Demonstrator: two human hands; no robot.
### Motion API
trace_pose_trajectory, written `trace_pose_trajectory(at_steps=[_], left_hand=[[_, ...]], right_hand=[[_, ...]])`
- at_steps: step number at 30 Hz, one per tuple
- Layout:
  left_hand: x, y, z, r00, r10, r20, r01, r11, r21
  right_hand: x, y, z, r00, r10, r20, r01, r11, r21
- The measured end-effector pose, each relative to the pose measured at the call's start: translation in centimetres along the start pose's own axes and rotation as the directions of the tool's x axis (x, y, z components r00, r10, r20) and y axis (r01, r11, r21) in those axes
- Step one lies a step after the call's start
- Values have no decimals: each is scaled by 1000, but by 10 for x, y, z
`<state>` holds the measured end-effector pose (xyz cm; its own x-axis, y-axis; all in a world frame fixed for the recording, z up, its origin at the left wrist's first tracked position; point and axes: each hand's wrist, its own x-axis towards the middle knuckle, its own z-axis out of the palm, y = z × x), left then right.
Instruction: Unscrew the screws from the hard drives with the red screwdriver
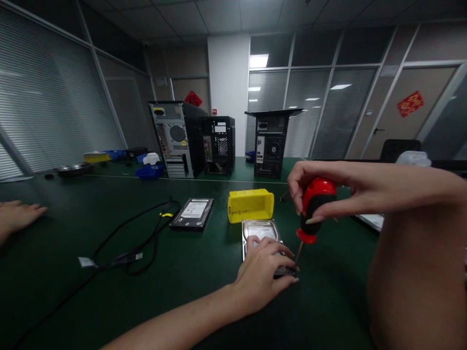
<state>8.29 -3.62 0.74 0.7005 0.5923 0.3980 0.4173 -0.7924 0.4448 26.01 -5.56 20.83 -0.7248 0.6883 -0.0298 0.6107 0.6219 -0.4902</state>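
My right hand (306, 194) grips a red and black screwdriver (318, 197). Its thin shaft slants down and its tip meets the near right corner of a silver hard drive (260, 227). Over that drive lies my left hand (264, 267), fingers bent across its near part and thumb at the near edge. Most of the drive's near half is hidden under this hand, and the exact spot under the tip cannot be made out. Just behind stands a yellow plastic bin (251, 206) on its side, its opening facing me.
A second hard drive (193, 213) lies left, beside a black cable (146, 238). Three computer cases (178, 141) stand at the back of the green table (204, 301). Blue bins (149, 171) sit back left. Another person's hand (20, 216) rests at the left edge.
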Motion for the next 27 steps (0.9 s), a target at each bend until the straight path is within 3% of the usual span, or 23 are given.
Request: trace_pose_trajectory(at_steps=[8,13,21,27], left_hand=[[-2,0,2,1000,3,-9,-3,1000,7],[0,-1,2,1000,11,-14,-11,1000,18],[0,0,1,1000,7,7,-7,999,31],[0,-1,0,1000,-1,27,0,999,41]], right_hand=[[5,10,2,975,175,-135,-193,972,-135],[2,12,1,971,152,-184,-184,968,-172],[-6,-1,3,984,120,-129,-143,972,-189],[4,7,1,981,146,-125,-169,965,-199]])
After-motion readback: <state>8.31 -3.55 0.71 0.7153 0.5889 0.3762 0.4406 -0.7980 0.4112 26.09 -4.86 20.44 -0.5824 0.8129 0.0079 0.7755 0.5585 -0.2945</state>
